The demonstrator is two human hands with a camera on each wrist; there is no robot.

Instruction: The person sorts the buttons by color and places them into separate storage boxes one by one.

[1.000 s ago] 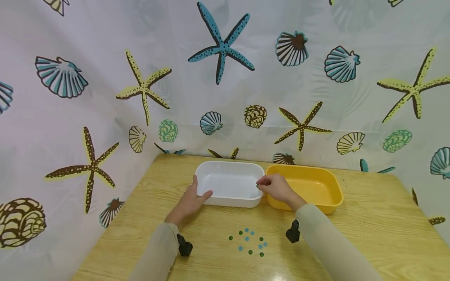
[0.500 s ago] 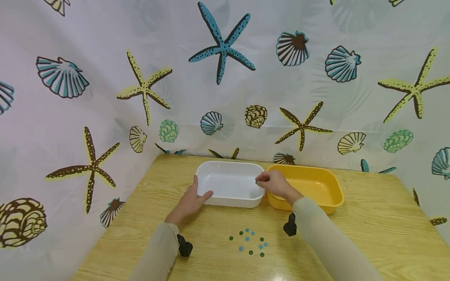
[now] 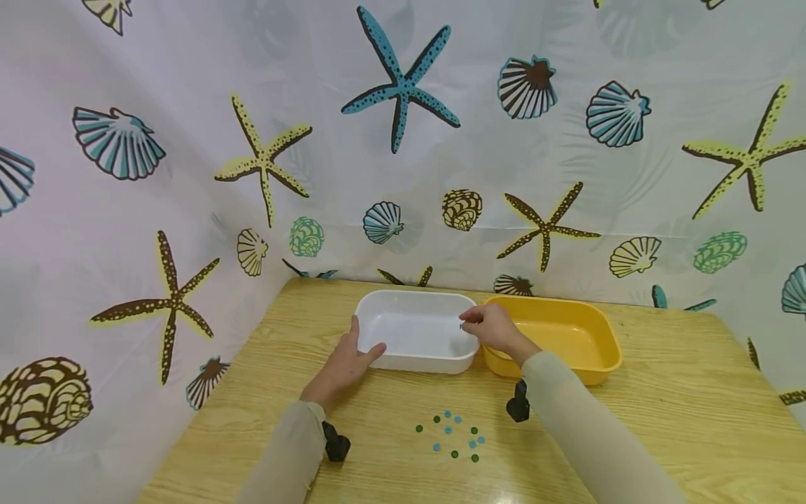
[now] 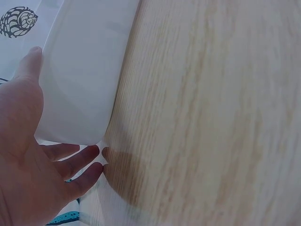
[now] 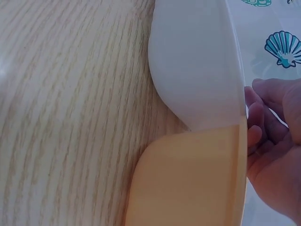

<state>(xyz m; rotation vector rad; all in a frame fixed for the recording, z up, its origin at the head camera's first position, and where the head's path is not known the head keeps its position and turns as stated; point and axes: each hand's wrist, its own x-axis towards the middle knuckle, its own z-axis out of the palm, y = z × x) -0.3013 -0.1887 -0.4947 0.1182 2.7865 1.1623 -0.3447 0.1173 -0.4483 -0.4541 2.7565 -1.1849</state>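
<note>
My left hand (image 3: 345,362) rests at the left end of the white plastic basin (image 3: 412,362). Its thumb (image 4: 32,63) lies along the rim, and the other fingers spread loosely beside the basin's end. Over the right end of that basin, my right hand (image 3: 495,327) pinches a small dark green button-like disc (image 3: 462,326) between thumb and fingertips. In the right wrist view this hand (image 5: 277,127) is partly behind the rims and the disc is hidden. Several small green discs (image 3: 455,454) and light blue discs (image 3: 448,430) lie scattered on the table in front of the basins.
A yellow basin (image 3: 613,353) stands right against the white one, under my right wrist. Both are on a wood-grain table (image 3: 252,399). A white curtain (image 3: 441,161) printed with starfish and shells hangs behind and to the left.
My right hand has moved slightly inward and up over the white basin's right end, still pinching the small disc. The left hand keeps its place on the basin; the view has shifted a little.
</note>
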